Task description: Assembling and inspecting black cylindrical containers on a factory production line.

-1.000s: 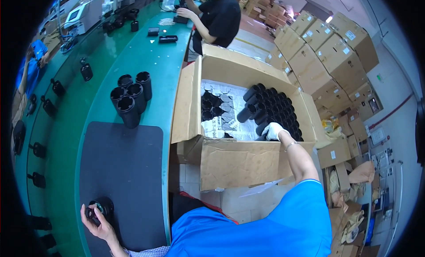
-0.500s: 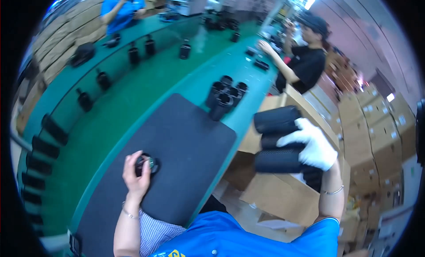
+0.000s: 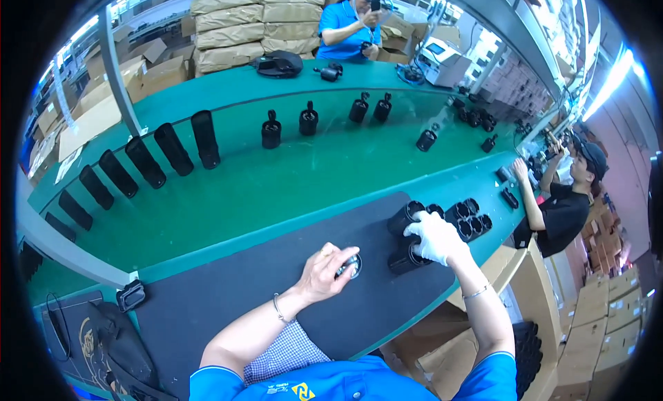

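Observation:
My bare left hand is closed around a small round black part with a pale, shiny inside, low over the dark grey mat. To the right, my right hand wears a white glove and grips black cylinders at the mat's right end. One black cylinder shows on the hand's far side and another black cylinder on its near side. Both stand upright, open tops up. The glove hides part of them. Just beyond stands a cluster of several open-topped black cylinders.
Past the bench runs a green conveyor carrying dark tubes and black parts with knobs. An open cardboard box stands at right. A metal post rises at left. Co-workers are across the conveyor and at far right.
My right hand has brought the black cylinders from above the box leftward onto the mat's right end. My left hand still holds the round part, nearer the cylinders. The view has turned left.

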A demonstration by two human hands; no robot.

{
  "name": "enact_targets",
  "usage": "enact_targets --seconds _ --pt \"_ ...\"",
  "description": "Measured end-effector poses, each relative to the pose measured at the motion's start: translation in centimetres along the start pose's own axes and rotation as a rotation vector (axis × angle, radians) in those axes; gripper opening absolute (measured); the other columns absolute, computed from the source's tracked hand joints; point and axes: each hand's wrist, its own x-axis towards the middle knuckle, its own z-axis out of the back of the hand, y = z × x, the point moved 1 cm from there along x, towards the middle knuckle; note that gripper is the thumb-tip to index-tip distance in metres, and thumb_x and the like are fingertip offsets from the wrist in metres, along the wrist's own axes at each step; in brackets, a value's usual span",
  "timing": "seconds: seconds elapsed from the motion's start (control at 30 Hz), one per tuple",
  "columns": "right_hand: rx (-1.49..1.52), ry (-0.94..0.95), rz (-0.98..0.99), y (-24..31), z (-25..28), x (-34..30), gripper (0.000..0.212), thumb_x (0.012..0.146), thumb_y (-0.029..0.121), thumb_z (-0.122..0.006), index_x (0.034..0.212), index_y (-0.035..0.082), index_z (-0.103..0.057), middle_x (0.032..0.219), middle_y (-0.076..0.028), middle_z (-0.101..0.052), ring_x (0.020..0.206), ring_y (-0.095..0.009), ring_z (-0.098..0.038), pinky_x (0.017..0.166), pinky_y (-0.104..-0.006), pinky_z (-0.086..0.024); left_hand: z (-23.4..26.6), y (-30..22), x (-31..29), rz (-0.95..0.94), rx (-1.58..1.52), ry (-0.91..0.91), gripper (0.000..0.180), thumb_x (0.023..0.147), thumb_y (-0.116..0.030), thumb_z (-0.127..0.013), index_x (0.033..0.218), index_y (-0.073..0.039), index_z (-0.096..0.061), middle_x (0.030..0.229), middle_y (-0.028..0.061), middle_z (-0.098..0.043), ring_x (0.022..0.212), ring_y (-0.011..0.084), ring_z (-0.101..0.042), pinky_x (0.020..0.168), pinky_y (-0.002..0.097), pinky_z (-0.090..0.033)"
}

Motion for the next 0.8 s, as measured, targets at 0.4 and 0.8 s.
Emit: enact_targets --seconds 0.4,0.8 --pt "0.558 -0.591 -0.194 -2.2 0.4 -8.2 0.035 0.076 0.012 -0.068 0.111 0.011 -0.067 0.095 -0.008 -0.063 0.077 -0.018 -0.058 0.071 -0.0273 -0.048 -1.1 1.4 0.4 0.097 -0.066 0.025 0.049 0.071 -0.005 -0.07 0.118 -0.002 -0.056 0.096 0.0122 -0.06 0.089 0.0243 -0.056 0.081 0.0341 -0.046" --pt "0.383 -0.693 -0.275 3.1 -7.2 -6.9 0.019 0.074 0.015 -0.072 0.088 0.004 -0.064 0.08 -0.007 -0.059 0.062 -0.019 -0.053 0.056 -0.0281 -0.043 -1.4 1.1 0.4 0.377 -0.299 0.17 0.085 0.066 -0.016 -0.08 0.137 -0.004 -0.034 0.12 0.015 -0.053 0.105 0.0275 -0.056 0.092 0.0347 -0.045"
